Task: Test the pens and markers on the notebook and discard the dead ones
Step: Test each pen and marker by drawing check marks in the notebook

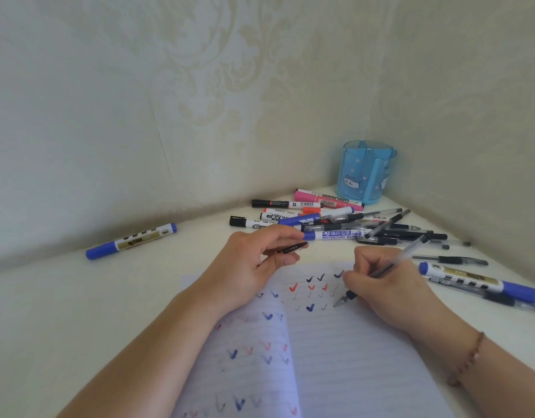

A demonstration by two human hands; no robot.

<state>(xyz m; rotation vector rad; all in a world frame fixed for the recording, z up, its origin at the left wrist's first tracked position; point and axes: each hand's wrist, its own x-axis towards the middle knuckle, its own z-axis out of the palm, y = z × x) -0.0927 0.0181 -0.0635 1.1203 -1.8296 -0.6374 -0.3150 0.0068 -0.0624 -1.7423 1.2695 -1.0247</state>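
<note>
Lined notebook (335,357); right hand (387,285) grips slim pen (384,271).

Left hand (254,260) pinches a dark cap; right hand (384,285) grips a pen, tip down.

home desk corner | damask wallpaper (200,86) | cat-print pen holder (365,173) | white tabletop (79,297)

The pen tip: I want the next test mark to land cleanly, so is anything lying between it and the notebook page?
Nothing visible. The right hand holds the pen with its tip at a bare patch of the notebook, right of the lowest row of ticks.
</note>
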